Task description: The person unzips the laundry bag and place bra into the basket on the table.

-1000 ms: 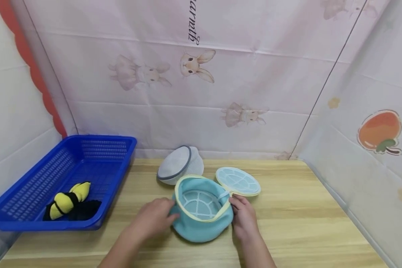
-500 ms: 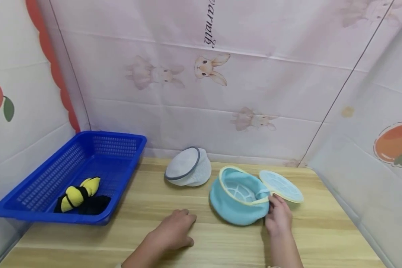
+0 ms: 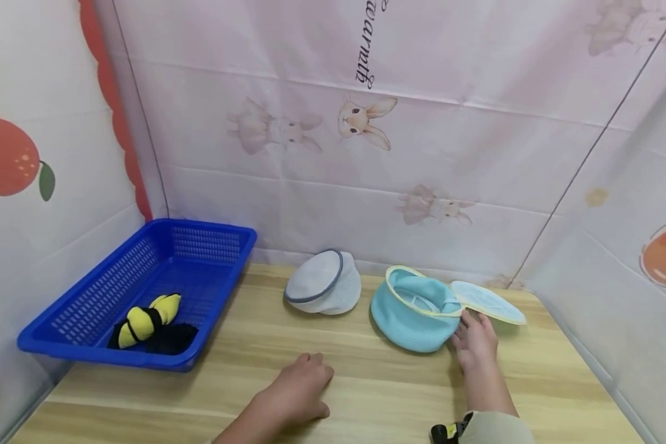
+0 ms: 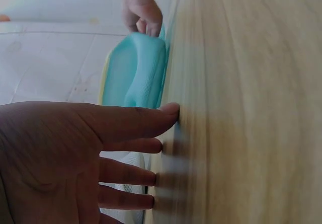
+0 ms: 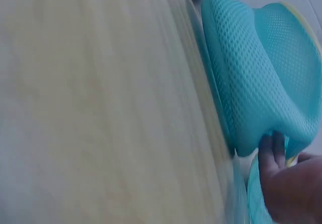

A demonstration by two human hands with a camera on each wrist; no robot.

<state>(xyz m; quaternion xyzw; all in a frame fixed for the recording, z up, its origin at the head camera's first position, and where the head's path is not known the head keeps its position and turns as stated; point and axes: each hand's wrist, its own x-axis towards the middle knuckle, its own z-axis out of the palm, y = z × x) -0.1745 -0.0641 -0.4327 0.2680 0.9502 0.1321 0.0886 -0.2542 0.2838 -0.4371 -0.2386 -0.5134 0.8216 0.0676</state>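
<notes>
A round teal mesh laundry bag with pale yellow edging stands on the table, right of the middle. Its lid is folded back to the right, leaving the mouth open upward. My right hand pinches the bag at its side, by the lid's joint; in the right wrist view its fingers dent the teal mesh. My left hand is low at the table's front middle, holding nothing. From the left wrist view, its fingers look nearly straight and spread. Whether they touch the wood I cannot tell.
A white mesh bag with grey edging leans near the back wall. To the left stands a blue plastic basket with a yellow-and-black cloth bundle and a black cloth piece inside. Printed sheets wall the wooden table.
The teal bag has slid right and back with my right hand on it. My left hand has let go of its left side and come down beside it. The view has turned leftward.
</notes>
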